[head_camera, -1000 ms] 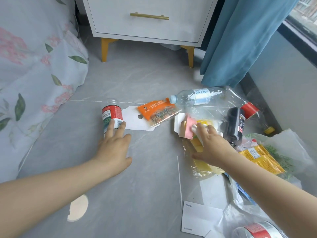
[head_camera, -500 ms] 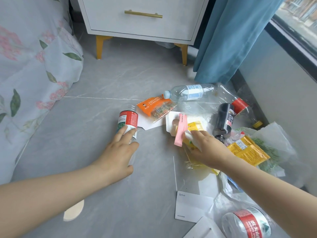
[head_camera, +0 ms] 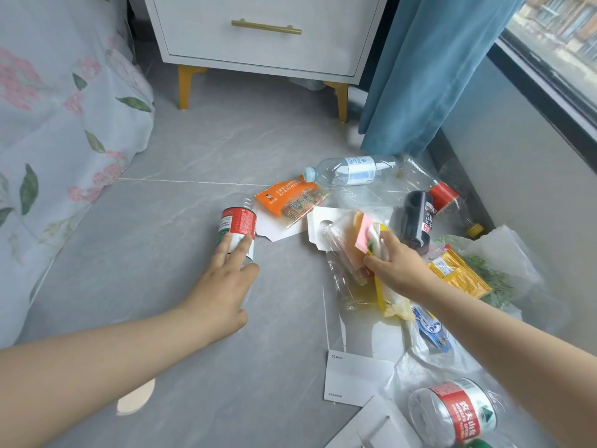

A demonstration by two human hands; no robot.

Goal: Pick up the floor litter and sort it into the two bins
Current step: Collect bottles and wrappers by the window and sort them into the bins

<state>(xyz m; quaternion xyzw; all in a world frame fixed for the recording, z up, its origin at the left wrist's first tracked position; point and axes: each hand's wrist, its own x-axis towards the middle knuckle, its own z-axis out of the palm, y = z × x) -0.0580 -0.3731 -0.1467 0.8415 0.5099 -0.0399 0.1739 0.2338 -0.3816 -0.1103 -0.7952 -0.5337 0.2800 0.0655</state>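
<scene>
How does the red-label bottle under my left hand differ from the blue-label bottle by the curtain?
The red-label bottle has a red and white label, the blue-label bottle a pale blue one. The red-label bottle lies end-on to the camera, the blue-label bottle crosswise. Fingers of the left hand touch only the red-label bottle. Both are clear plastic.

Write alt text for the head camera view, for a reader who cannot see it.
A person's left hand touches a red-labelled bottle lying on the grey floor while the right hand grips a bundle of wrappers among scattered litter. A bed, nightstand and blue curtain edge the floor.
</scene>
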